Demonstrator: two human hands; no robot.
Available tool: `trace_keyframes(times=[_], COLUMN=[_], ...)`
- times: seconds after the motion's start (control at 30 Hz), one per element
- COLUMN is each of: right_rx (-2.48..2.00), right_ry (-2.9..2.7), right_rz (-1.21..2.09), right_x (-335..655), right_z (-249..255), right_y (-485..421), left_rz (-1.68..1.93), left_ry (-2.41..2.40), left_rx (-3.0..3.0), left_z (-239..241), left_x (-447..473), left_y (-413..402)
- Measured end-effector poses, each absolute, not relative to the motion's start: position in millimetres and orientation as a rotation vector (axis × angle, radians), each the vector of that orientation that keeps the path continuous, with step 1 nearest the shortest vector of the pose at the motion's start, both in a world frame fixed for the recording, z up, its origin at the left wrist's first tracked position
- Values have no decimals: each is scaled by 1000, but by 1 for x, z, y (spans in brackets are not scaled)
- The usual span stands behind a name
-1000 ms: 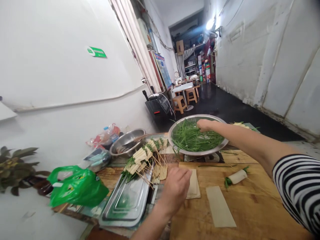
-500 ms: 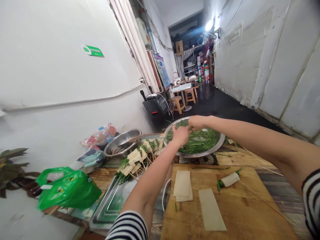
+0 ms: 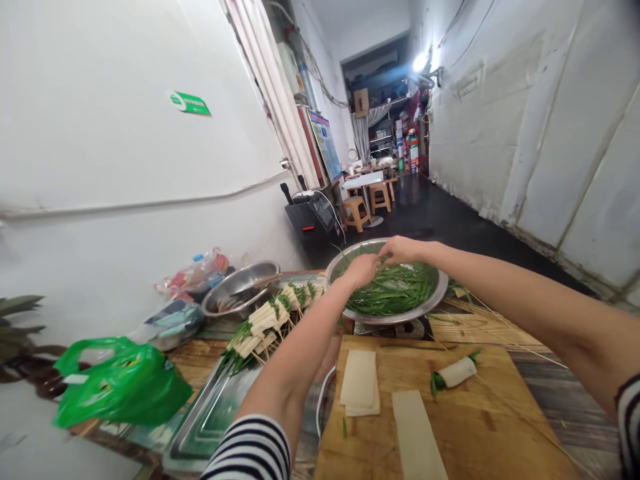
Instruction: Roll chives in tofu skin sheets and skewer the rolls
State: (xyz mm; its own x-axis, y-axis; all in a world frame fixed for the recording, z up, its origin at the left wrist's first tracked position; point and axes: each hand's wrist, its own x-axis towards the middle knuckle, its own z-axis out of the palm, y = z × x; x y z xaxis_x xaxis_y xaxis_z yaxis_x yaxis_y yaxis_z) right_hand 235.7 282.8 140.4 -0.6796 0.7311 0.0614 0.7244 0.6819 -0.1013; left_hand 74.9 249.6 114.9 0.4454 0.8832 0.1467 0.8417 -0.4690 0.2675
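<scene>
Both hands reach into a steel bowl full of long green chives. My left hand is closed on chives at the bowl's left side, its fingertips partly hidden. Against it, my right hand pinches chives with bent fingers. Closer to me lies a wooden cutting board. On it are a small stack of pale tofu sheets, a single long sheet, and a rolled sheet around chives on a skewer.
Left of the bowl, several finished skewered rolls lie on a metal tray. Beyond them stand another steel bowl and plastic bags. A green bag sits at the left edge. Loose skewers lie right of the bowl.
The view has shifted slightly, so the board and bowl sit lower. Both hands stay together in the bowl among the chives, with the right hand's fingers raised a little.
</scene>
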Motion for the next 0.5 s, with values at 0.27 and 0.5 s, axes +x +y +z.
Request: trace_keyframes(times=[0.27, 0.5], right_rx=[-1336, -1264], right_ry=[-2360, -1755], right_rz=[669, 983], right_x=[244, 224], right_z=[139, 137], right_y=[272, 265], left_rz=[621, 1029], left_ry=[1454, 1400], left_rx=[2399, 2075], left_z=[121, 113], left_x=[72, 88], left_y=[255, 259])
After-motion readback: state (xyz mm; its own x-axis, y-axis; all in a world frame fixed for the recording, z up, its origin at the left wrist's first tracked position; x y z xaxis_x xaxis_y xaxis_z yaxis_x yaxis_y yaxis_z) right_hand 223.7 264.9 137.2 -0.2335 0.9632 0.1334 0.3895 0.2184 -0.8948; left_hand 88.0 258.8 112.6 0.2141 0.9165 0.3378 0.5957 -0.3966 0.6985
